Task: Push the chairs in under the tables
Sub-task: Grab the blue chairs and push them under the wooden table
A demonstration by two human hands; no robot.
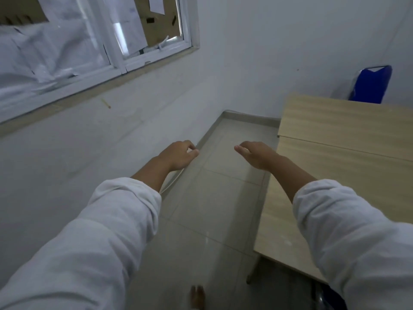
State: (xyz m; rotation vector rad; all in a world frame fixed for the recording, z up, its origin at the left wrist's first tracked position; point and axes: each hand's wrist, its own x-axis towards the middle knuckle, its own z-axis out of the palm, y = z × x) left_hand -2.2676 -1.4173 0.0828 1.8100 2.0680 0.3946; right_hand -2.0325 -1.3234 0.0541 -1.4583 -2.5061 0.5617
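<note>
- The left hand (178, 156) is reaching forward over the tiled floor (212, 198), close to where the floor is meeting the left wall (100, 142).
- Its grip is loosely curled, fingers bent inward with the thumb near the fingertips, and it is holding nothing.
- The right hand (257, 154) is reaching forward too, hovering just beside the left edge of the near worktop (335, 186) without touching it.
- Its grip is half open, the fingers pointing left and slightly bent, and it is also holding nothing.
- Both arms are wearing white sleeves (100, 231) pushed up above the wrists.
- Two pale wood worktops are standing end to end on the right; the far worktop (335, 117) is meeting the near one along a thin seam.
- A blue chair (371, 86) is sitting at the far right, behind the far worktop and against the back wall; only its backrest is showing above the tabletop, well apart from both hands.
- A dark shape at the bottom right, under the near worktop, is too hidden to identify.
- A metal leg (253, 268) of the near worktop is standing on the floor at its near left corner.
- A bare foot (197, 297) is showing at the bottom edge on the tiles.
- A white-framed window (116, 52) is running along the left wall, with papers hanging behind the glass.
</note>
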